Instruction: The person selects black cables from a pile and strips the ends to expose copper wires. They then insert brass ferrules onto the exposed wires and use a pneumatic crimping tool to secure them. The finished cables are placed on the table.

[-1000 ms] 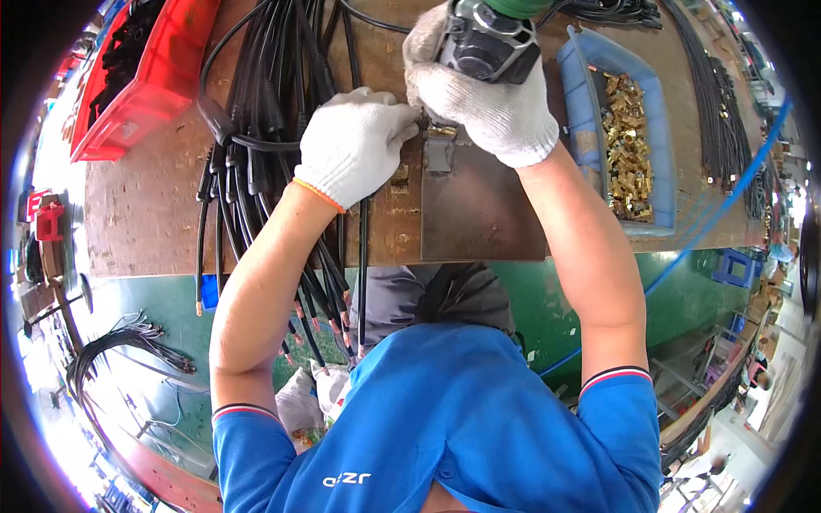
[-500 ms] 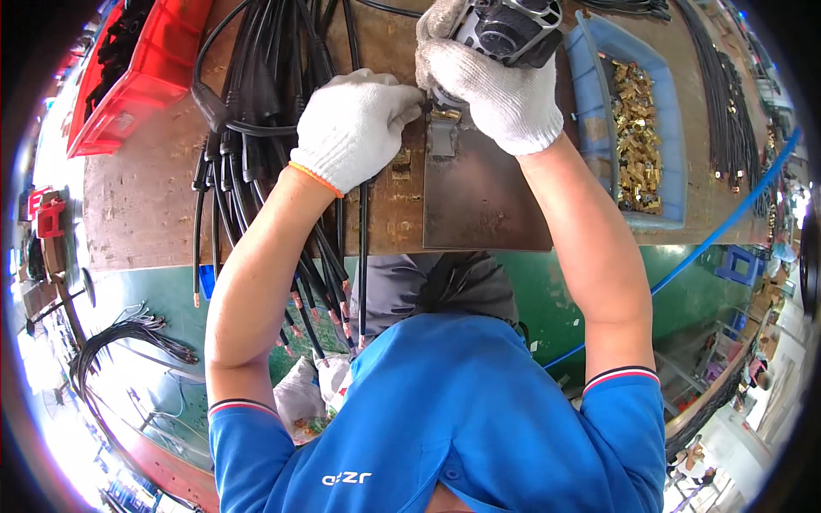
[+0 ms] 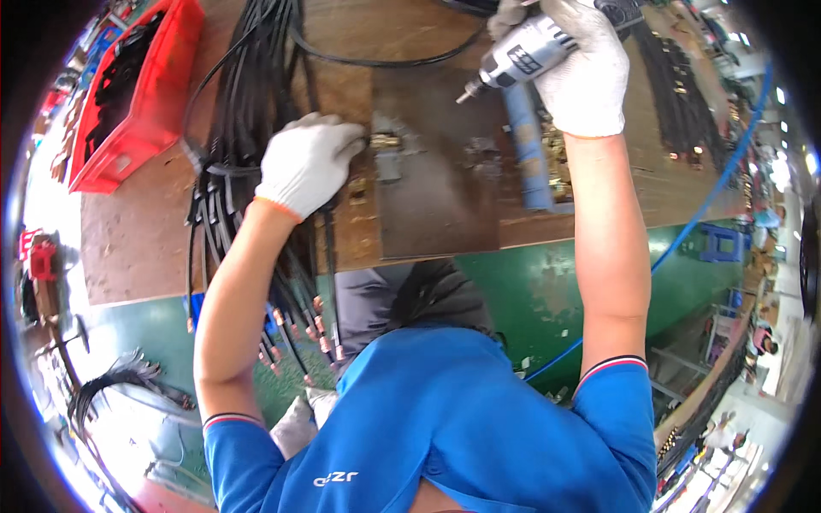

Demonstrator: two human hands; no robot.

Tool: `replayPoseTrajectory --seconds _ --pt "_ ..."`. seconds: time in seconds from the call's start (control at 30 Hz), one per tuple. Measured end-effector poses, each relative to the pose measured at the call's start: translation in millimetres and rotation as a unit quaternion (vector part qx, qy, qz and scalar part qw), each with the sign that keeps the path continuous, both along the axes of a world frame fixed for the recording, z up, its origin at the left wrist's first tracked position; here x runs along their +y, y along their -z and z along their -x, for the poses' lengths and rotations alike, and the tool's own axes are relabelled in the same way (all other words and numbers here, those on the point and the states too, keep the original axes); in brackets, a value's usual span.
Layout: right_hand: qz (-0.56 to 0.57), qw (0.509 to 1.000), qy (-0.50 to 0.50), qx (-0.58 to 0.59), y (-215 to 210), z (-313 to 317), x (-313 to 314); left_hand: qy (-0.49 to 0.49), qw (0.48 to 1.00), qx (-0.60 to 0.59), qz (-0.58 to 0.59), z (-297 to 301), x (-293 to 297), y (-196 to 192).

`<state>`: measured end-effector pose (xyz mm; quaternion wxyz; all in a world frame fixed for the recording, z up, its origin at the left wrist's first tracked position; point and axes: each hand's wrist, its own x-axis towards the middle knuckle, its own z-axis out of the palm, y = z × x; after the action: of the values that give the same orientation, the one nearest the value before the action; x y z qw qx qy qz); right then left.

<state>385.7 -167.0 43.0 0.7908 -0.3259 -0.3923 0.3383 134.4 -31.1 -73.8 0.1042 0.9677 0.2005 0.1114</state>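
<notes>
My right hand, in a white knit glove, grips a silver and black power screwdriver. Its bit points down and left, held off the table. My left hand, gloved too, is closed with thumb and fingertips together beside a small metal fixture. Whatever those fingers hold is hidden. A brass terminal sits at the top of the fixture, on a dark metal plate. Under and beside my left hand lies a bundle of black cables, whose bare copper ends hang past the table edge.
At the far left stands a red bin of black parts. A blue bin of brass terminals is partly behind my right forearm. More black cables lie at the right. A blue hose crosses the right side.
The power screwdriver has lifted away from the fixture, up and to the right with my right hand. My left hand stays by the fixture, and the whole view has shifted somewhat.
</notes>
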Motion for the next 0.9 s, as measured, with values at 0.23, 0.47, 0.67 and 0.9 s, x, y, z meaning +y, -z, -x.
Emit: replayPoseTrajectory --seconds 0.23,0.47,0.67,0.9 --pt "0.367 0.895 0.225 -0.119 41.2 -118.0 -63.7 -0.01 0.991 -0.061 0.116 22.0 -23.4 -48.3" --pt "0.553 0.612 0.338 -0.453 84.8 -132.9 -79.0 0.0 0.989 -0.078 0.127 30.3 -38.4 -64.3" --pt "0.445 0.576 0.4 -0.556 52.2 -66.0 -65.8 -0.017 0.988 -0.083 0.128 30.6 -41.1 -73.8" --pt "0.312 0.905 -0.058 -0.283 69.8 84.0 -40.4 0.002 0.985 -0.101 0.138 22.7 -42.4 -73.6"
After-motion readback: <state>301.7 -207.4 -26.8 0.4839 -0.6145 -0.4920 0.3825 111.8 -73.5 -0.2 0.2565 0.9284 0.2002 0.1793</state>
